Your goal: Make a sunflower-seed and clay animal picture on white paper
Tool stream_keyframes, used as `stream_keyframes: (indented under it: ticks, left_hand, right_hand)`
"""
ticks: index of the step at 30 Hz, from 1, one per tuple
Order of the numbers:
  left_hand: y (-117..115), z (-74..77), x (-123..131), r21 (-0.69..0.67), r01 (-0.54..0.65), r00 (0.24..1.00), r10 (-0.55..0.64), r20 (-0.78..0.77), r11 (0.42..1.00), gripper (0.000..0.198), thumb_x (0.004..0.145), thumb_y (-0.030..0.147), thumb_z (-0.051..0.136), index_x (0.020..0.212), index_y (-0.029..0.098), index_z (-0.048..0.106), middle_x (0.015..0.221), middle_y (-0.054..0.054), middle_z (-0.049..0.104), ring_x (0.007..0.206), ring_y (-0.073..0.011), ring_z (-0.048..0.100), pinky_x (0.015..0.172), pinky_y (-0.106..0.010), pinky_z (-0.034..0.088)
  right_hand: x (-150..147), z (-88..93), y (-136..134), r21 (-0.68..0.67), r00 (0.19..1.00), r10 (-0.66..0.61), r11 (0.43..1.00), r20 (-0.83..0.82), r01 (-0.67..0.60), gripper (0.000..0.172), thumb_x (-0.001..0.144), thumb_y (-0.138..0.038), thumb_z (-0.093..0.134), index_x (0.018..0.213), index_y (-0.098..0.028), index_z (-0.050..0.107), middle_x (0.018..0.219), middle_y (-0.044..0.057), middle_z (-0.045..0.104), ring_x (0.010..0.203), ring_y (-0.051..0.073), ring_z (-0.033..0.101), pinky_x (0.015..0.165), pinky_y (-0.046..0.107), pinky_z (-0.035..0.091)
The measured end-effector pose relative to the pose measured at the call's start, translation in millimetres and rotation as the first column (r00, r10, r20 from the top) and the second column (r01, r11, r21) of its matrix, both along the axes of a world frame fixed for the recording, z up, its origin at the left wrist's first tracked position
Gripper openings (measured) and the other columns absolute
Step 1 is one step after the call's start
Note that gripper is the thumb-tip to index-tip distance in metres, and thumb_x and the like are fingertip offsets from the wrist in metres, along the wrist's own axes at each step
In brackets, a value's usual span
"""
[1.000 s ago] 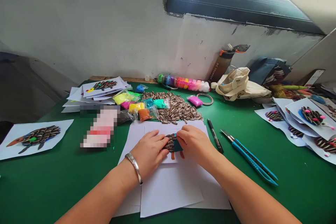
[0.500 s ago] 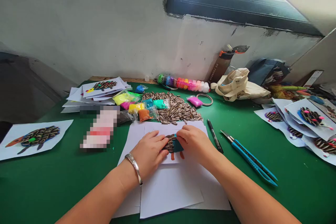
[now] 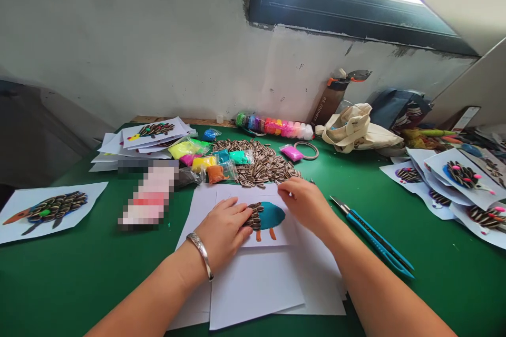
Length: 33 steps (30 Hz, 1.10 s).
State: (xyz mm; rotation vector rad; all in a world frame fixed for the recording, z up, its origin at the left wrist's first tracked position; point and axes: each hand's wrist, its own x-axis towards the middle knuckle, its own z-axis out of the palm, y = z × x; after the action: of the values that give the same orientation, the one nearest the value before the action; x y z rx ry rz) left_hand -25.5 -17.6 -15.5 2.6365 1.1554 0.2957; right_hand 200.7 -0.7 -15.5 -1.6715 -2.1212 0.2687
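My left hand (image 3: 223, 229) lies with fingers curled on a white sheet (image 3: 253, 279), its fingertips touching a teal clay animal shape (image 3: 269, 216) partly covered with sunflower seeds. My right hand (image 3: 306, 202) hovers just past the shape's upper right, at the near edge of the sunflower seed pile (image 3: 261, 163). Its fingers bend inward; whether they pinch a seed is hidden from me. The clay shape has two orange legs.
Small clay bags (image 3: 205, 160) sit left of the seeds. A row of coloured clay tubs (image 3: 274, 126) lines the wall. A blue utility knife (image 3: 375, 239) lies right of my arm. Finished seed pictures lie at the left (image 3: 47, 210) and right (image 3: 462, 176). A cloth bag (image 3: 358, 129) and bottle (image 3: 332, 97) stand behind.
My right hand has lifted off the clay shape and moved up-right toward the seed pile, uncovering the teal body. My left hand stays put.
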Motion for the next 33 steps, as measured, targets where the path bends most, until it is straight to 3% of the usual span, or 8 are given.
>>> stream_keyframes:
  ticks: [4, 9, 13, 17, 26, 29, 33]
  left_hand:
    - [0, 0.0, -1, -0.025, -0.003, 1.000, 0.003, 0.000, 1.000, 0.028, 0.085, 0.020, 0.053, 0.111, 0.016, 0.063, 0.118, -0.008, 0.064, 0.116, -0.0310, 0.050, 0.100, -0.046, 0.042]
    - [0, 2.3, 0, -0.042, -0.003, 1.000, 0.002, -0.018, 0.999, 0.028, 0.085, 0.020, 0.053, 0.112, 0.016, 0.062, 0.118, -0.008, 0.064, 0.116, -0.0311, 0.050, 0.101, -0.047, 0.042]
    - [0, 2.0, -1, -0.042, -0.002, 1.000, 0.001, -0.026, 0.999, 0.028, 0.086, 0.020, 0.052, 0.113, 0.016, 0.062, 0.119, -0.008, 0.064, 0.116, -0.0304, 0.050, 0.102, -0.046, 0.041]
    - [0, 0.8, -2, -0.057, 0.001, 1.000, -0.002, -0.028, 0.998, 0.030, 0.087, 0.021, 0.053, 0.115, 0.014, 0.061, 0.121, -0.010, 0.062, 0.118, -0.0318, 0.048, 0.102, -0.048, 0.040]
    - [0, -0.7, 0, -0.067, -0.001, 1.000, -0.001, -0.029, 0.998, 0.032, 0.086, 0.020, 0.053, 0.116, 0.014, 0.060, 0.122, -0.010, 0.061, 0.120, -0.0325, 0.046, 0.102, -0.049, 0.041]
    - [0, 1.0, -1, -0.073, 0.001, 1.000, -0.003, -0.029, 0.997, 0.031, 0.086, 0.020, 0.053, 0.115, 0.013, 0.061, 0.121, -0.010, 0.062, 0.120, -0.0325, 0.047, 0.103, -0.049, 0.040]
    - [0, 3.4, -1, -0.078, 0.013, 1.000, -0.015, -0.022, 0.997, 0.029, 0.085, 0.019, 0.053, 0.113, 0.013, 0.062, 0.120, -0.011, 0.062, 0.118, -0.0326, 0.048, 0.103, -0.049, 0.040]
  right_hand:
    - [21, -3.3, 11, 0.018, 0.992, -0.113, 0.993, -0.049, 0.114, 0.022, 0.086, -0.017, 0.048, 0.083, -0.018, 0.070, 0.081, 0.003, 0.064, 0.075, 0.015, 0.056, 0.068, 0.024, 0.037]
    - [17, -18.9, 17, 0.008, 0.995, -0.102, 0.995, -0.006, 0.102, 0.021, 0.086, -0.018, 0.049, 0.085, -0.020, 0.070, 0.080, 0.003, 0.063, 0.078, 0.015, 0.055, 0.067, 0.024, 0.035]
    - [5, -26.2, 22, 0.065, 0.982, -0.140, 0.989, 0.124, 0.133, 0.021, 0.089, -0.026, 0.050, 0.079, -0.020, 0.068, 0.080, 0.003, 0.062, 0.079, 0.016, 0.054, 0.065, 0.025, 0.033]
    - [-3, -29.2, 26, 0.097, 0.963, -0.145, 0.987, 0.227, 0.126, 0.022, 0.088, -0.022, 0.049, 0.075, -0.020, 0.067, 0.084, 0.005, 0.062, 0.080, 0.017, 0.053, 0.068, 0.026, 0.032]
    - [-3, -35.1, 25, 0.092, 0.967, -0.109, 0.992, 0.230, 0.090, 0.019, 0.089, -0.015, 0.045, 0.085, -0.018, 0.063, 0.089, 0.007, 0.061, 0.082, 0.018, 0.053, 0.067, 0.026, 0.032]
    - [-3, -28.0, 18, 0.076, 0.981, -0.093, 0.994, 0.170, 0.081, 0.019, 0.090, -0.014, 0.042, 0.088, -0.018, 0.061, 0.087, 0.006, 0.062, 0.079, 0.017, 0.053, 0.067, 0.025, 0.034]
    - [-7, -8.6, 1, 0.007, 0.994, 0.025, 1.000, -0.110, -0.024, 0.018, 0.090, -0.015, 0.043, 0.083, -0.020, 0.059, 0.076, 0.000, 0.061, 0.070, 0.013, 0.052, 0.063, 0.022, 0.035]
